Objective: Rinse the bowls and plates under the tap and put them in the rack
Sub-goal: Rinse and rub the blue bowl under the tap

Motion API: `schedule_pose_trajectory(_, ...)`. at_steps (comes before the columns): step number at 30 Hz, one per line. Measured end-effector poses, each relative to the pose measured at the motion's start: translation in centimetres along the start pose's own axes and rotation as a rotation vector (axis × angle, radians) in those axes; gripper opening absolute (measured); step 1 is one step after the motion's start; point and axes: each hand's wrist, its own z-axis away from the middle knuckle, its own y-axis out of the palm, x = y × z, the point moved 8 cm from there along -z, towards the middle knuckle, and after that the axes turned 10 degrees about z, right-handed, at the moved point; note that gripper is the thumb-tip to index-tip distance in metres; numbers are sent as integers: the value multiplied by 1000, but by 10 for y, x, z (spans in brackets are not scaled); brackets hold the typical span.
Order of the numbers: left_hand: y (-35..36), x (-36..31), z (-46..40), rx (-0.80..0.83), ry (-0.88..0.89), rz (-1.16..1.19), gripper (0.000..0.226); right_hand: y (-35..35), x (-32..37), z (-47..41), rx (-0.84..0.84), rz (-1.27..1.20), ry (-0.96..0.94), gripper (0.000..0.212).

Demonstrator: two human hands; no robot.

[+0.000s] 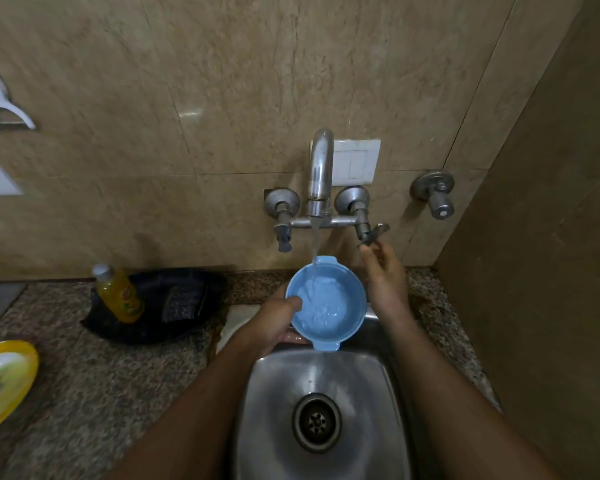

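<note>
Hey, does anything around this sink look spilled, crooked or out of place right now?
Nothing looks spilled or broken. The left hand holds the blue bowl under the running tap, over the sink. The one untidy thing is a yellow plate with food scraps on the counter's left edge, not yet rinsed.

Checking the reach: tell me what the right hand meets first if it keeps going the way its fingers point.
Most likely the right tap lever. The right hand points up toward it, fingertips at or just short of it; contact is unclear from this view.
</note>
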Motion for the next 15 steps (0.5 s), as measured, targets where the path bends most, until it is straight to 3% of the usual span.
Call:
schedule_pose_trajectory(3, 2, -3, 0, 24, 70, -61, 43, -12, 20, -16, -77, 270, -42, 29)
schedule_pose_trajectory(7, -11, -8, -3, -39, 193, -245, 50, -10, 43, -14, -159, 625, -230, 12)
schedule_pose_trajectory(12, -20, -14, 13, -28, 374, -456, 60, -10, 48, -12, -88, 651, -307, 19)
schedule_pose_trajectory(15, -27, -24, 33, -55, 564, -613, 59, -17, 33, 11, -31, 645, -256, 44)
